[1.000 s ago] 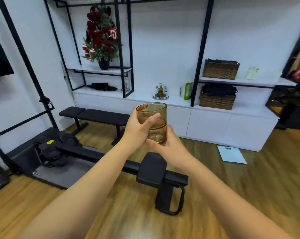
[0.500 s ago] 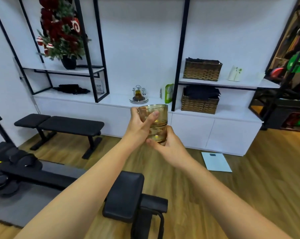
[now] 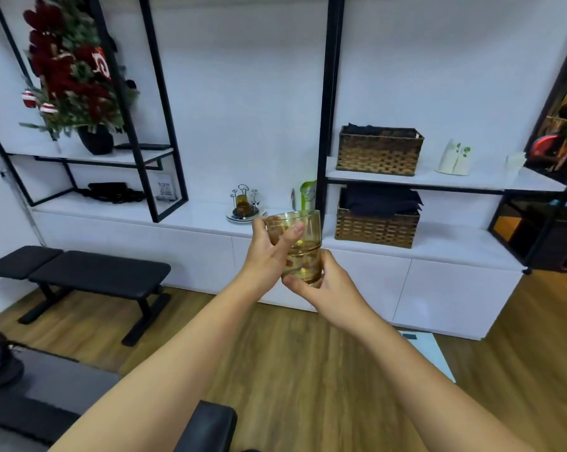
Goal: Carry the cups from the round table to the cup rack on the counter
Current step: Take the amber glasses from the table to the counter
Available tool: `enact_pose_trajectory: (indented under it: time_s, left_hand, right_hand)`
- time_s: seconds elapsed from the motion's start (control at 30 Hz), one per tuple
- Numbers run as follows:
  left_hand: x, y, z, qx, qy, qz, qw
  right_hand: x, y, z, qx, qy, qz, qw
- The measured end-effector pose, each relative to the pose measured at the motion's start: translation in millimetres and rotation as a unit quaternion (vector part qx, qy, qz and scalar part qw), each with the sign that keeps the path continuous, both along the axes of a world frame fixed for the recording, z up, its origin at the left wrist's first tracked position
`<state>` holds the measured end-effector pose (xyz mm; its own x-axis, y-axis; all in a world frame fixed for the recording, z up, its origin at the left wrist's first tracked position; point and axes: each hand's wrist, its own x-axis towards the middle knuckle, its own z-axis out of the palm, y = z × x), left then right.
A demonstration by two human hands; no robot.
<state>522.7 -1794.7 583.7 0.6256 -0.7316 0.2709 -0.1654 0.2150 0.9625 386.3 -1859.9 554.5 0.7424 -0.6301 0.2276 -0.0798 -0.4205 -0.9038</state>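
Amber cup [image 3: 300, 246] in both hands — wooden floor [image 3: 308, 370] open ahead.

Glossy amber glass cup [image 3: 297, 244], woven wicker baskets [image 3: 378, 151], seemingly wood-grain floor [image 3: 292, 370]

The room around me is evenly bright, soft and bluish on the white wall [image 3: 243, 93], with only faint shadows. My wide lens bows the black shelf posts [image 3: 329, 102] outward. The wood floor [image 3: 308, 370] smears with motion blur near the bottom edge
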Motion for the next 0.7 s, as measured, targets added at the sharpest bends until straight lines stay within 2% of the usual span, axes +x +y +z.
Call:
enact_pose_trajectory:
  time_s: [0.17,0.3,0.47,0.7]
  left_hand:
    - [4,-98,0,-0.014,0.023,0.032,0.999]
    - [11,-161,0,-0.012,0.007,0.059,0.998]
    - [42,-215,6,-0.003,0.008,0.086,0.996]
    - [119,-278,-1,0.013,0.022,0.123,0.992]
  right_hand:
    - [9,-110,1,0.003,-0.007,0.026,1.000]
    - [18,-182,4,0.009,-0.009,0.043,0.999]
    - [50,-246,7,0.024,-0.026,0.067,0.997]
    - [135,-315,-3,0.017,-0.041,0.081,0.996]
